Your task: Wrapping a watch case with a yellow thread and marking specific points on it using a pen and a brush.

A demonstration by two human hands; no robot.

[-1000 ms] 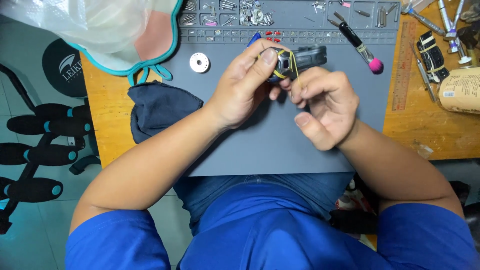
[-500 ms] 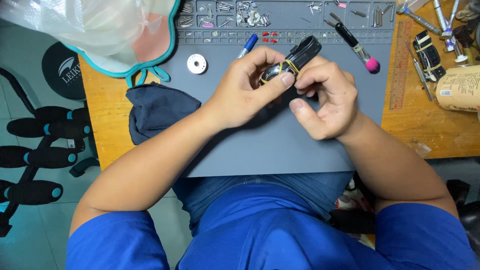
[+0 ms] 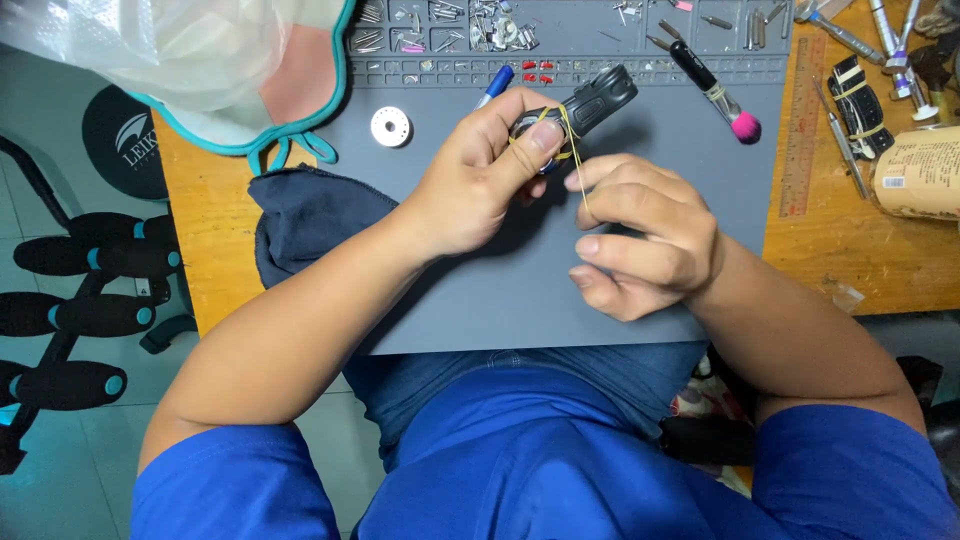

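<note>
My left hand (image 3: pixel 480 175) grips a black wristwatch (image 3: pixel 585 105) over the grey work mat (image 3: pixel 620 290), thumb pressed on the watch case. A yellow rubber band (image 3: pixel 567 140) is wrapped around the watch. My right hand (image 3: pixel 645 240) sits just below and to the right, pinching the band's loose end and stretching it down from the watch. A blue pen (image 3: pixel 497 85) lies behind my left fingers, partly hidden.
A small round white part (image 3: pixel 390 126) lies on the mat's left side. A pink-tipped brush (image 3: pixel 715 92) and screw compartments (image 3: pixel 480 25) line the far edge. Another watch (image 3: pixel 860 105), a ruler (image 3: pixel 803 125), tools and a paper roll (image 3: pixel 920 172) sit on the wooden table at right. A dark cloth (image 3: pixel 310 225) and plastic bag (image 3: pixel 190 50) are at left.
My right hand has pulled away from the watch, down and to the right, drawing the yellow band out taut. The left hand keeps its hold on the watch.
</note>
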